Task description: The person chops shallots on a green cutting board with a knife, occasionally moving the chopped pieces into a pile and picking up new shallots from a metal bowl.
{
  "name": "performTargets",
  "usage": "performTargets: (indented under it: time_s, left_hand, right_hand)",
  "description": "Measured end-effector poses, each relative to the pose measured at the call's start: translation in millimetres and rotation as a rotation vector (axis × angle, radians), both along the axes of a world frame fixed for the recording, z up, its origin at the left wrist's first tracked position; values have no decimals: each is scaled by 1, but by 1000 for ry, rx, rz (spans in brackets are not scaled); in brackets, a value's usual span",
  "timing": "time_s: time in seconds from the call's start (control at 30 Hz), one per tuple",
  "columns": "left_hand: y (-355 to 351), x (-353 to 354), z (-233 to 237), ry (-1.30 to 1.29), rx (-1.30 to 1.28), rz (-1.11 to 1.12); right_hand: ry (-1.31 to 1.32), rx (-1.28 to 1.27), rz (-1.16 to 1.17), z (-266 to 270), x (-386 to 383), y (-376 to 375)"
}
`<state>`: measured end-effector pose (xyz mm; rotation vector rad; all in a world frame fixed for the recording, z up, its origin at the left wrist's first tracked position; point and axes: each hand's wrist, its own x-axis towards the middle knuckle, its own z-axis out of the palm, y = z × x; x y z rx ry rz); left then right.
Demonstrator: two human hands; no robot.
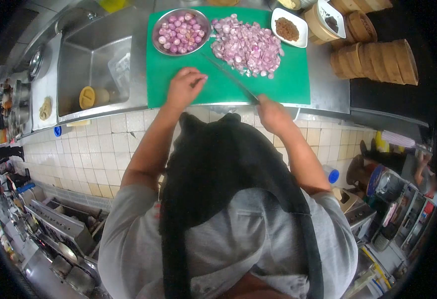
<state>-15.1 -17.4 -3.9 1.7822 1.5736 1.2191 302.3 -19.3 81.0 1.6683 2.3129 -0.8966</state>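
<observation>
My right hand (274, 115) is closed around the handle of a kitchen knife (233, 78). Its long blade slants up and left over the green cutting board (291, 84), its tip close to a metal bowl (154, 39). Whole peeled shallots (181, 32) fill that bowl. My left hand (184, 88) is over the board's left part, below the bowl, with its fingers curled in; whatever they may hold is hidden. A wide heap of sliced shallots (246, 45) covers the board's upper middle, above the blade.
Left of the board is a steel sink (91, 55) holding a yellow-lidded container (87, 97). A white dish (302, 37) of brown paste sits on the board's upper right corner. Stacked bamboo steamers (378, 62) stand further right. Behind me are stoves (61, 224) and another person (423, 172).
</observation>
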Motion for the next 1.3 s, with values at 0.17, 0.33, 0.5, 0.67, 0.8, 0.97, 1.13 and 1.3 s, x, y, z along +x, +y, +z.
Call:
performTargets:
  time_s: [0.17,0.33,0.5,0.67,0.8,0.97,1.13,1.3]
  left_hand:
    - [-2,1,0,19,87,4]
    - [1,2,-2,58,116,19]
    - [1,3,-3,30,135,33]
    - [0,2,-4,41,133,49]
    - [1,3,-4,39,147,49]
    - [1,1,-1,37,152,43]
    - [1,3,-6,36,154,52]
    - [1,0,-6,45,164,44]
  right_hand:
    - [-36,63,144,13,-10,-4]
    - [-104,185,261,33,-9,-4]
    - [-74,204,239,3,-10,-6]
    - [-19,263,264,4,-14,-4]
    - [-43,261,237,6,-15,-9]
    - [28,333,263,-10,-17,-6]
    - [82,371,242,-1,-18,-15]
    - [66,388,291,-10,-20,-7]
